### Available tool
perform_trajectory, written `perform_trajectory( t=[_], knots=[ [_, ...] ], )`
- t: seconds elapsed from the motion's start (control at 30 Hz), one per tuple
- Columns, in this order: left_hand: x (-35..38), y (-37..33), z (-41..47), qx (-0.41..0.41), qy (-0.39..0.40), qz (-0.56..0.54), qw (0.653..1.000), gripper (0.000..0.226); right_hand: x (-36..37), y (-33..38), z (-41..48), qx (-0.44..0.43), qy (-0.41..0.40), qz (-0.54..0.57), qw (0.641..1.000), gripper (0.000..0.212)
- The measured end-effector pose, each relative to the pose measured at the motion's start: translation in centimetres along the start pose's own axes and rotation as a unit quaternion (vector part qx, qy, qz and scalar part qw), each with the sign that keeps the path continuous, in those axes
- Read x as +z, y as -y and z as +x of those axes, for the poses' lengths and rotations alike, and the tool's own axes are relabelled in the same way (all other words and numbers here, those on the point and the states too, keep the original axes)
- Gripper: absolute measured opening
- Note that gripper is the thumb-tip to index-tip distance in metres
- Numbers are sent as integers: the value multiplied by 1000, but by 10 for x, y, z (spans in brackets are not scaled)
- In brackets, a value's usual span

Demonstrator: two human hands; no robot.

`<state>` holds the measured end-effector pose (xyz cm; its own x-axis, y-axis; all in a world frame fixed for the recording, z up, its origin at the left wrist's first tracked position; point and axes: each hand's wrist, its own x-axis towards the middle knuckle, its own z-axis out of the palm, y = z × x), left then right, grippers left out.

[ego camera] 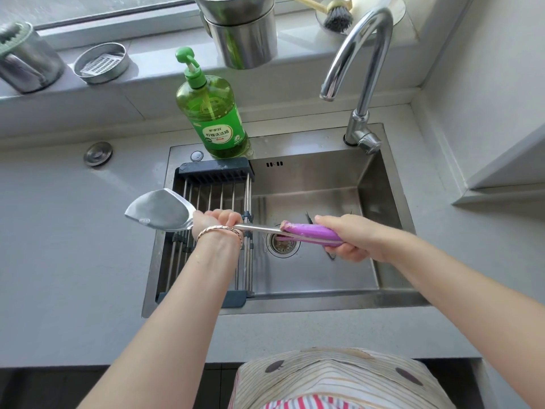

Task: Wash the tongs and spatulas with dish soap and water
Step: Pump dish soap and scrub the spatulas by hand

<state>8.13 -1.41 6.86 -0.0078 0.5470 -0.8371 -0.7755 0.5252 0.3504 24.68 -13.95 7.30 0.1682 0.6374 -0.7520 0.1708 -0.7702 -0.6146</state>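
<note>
Crosswise, the spatula (pixel 160 209) overhangs the sink rim (pixel 153 261), left hand (pixel 216 221) gripping its shaft, right hand (pixel 351 237) its purple handle.

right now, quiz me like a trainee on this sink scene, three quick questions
1. True or false: no water stream shows below the curved chrome faucet.
2. Which hand grips the purple handle of the steel spatula: A) left hand, B) right hand?
3. Fill in: the green pump bottle of dish soap stands on the rim of the stainless sink, behind the dark slatted ____.
Key: 1 true; 2 B; 3 drain rack.
</note>
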Motion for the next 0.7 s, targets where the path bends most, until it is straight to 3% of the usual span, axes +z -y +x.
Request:
perform_trajectory(
  t=[0.03,0.07,0.1,0.13,0.17,0.2,0.23,0.3,0.33,0.37,0.43,0.5,0.57,0.6,0.63,0.67,0.7],
  knots=[
    [2,0,-1,4,-4,-3,1000,53,8,-5,2,-36,-75,-70,994,55],
    [3,1,-1,9,-10,-9,1000,52,13,-10,5,-93,-207,-184,956,58],
    [4,2,0,11,-14,-15,1000,49,16,-14,8,-172,-326,-286,885,63],
    [3,3,0,14,-17,-16,1000,47,19,-19,8,-264,-398,-351,805,69],
    [2,5,0,15,-19,-12,1000,46,21,-22,7,-324,-434,-375,752,72],
    [0,5,0,16,-16,-5,1000,46,23,-26,10,-347,-415,-372,754,72],
    [-2,5,-1,15,-7,2,1000,48,21,-24,10,-325,-365,-351,799,71],
    [-3,4,-1,9,21,9,1000,52,14,-13,4,-178,-180,-256,933,65],
    [-3,1,0,5,41,8,999,54,9,-11,3,-108,-85,-166,976,62],
    [-2,-1,0,-1,64,2,998,55,4,-10,3,-50,-6,-61,997,59],
    [3,-7,0,-7,109,-20,994,59,-4,-6,2,20,113,148,982,58],
    [8,-11,-1,3,119,-24,993,60,-7,-1,-2,43,114,176,977,59],
    [10,-8,-4,20,102,-20,994,58,4,-1,0,-34,-55,-59,996,60],
    [10,-7,-5,25,90,-25,995,57,7,0,3,-101,-200,-197,955,60],
    [10,-5,-5,26,79,-34,996,57,10,-2,6,-185,-332,-296,876,61],
    [9,-4,-6,24,73,-44,996,57,13,-6,6,-273,-419,-347,793,64],
    [8,-3,-6,21,71,-52,996,58,14,-9,7,-323,-455,-356,749,66]
  ],
)
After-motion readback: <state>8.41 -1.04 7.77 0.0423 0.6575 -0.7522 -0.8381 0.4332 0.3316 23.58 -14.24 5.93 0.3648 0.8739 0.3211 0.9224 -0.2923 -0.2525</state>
